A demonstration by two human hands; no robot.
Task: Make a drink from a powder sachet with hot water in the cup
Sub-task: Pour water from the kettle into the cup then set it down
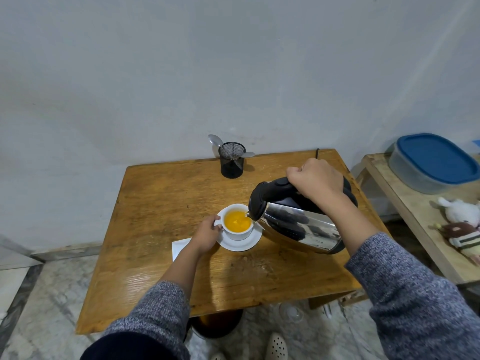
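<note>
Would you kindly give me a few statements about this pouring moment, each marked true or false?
1. The right hand grips the handle of the tilted kettle. True.
2. The cup stands directly on the table. False: it stands on a white saucer.
3. The liquid in the cup is orange-yellow. True.
4. The left hand holds a spoon. False: it holds the cup's handle; the spoon stands in the black mesh holder.
5. The blue-lidded container sits on the same table as the cup. False: it sits on a separate surface to the right.
</note>
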